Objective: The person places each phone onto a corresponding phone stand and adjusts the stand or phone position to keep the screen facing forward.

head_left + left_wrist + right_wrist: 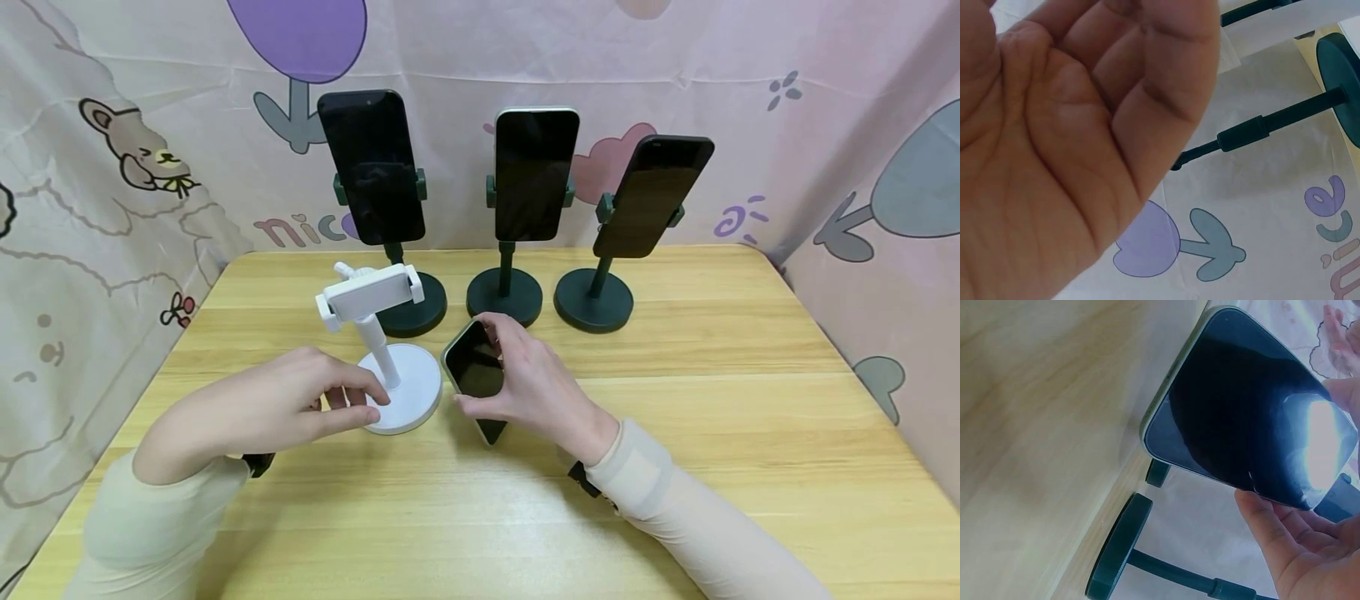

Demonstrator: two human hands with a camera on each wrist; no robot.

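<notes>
My right hand [536, 387] grips a smartphone [476, 367] by its edges, thumb on one side and fingers on the other. The phone has a dark screen and a pale green edge; it is held aslant, close over the table, and the right wrist view shows glare on its screen [1229, 406]. Just left of it stands a white phone stand [379, 350] with a round base and an unoccupied, tilted clamp. My left hand [315, 396] is beside this stand, fingers loosely bent, thumb and fingertips overlapping the base's near left part. In the left wrist view its palm [1072, 144] holds nothing.
Along the back of the wooden table [712, 375] stand three dark green stands, each bearing a phone: a left one [372, 167], a middle one [536, 175] and a tilted right one [654, 196]. Behind them hangs a printed cloth [450, 50].
</notes>
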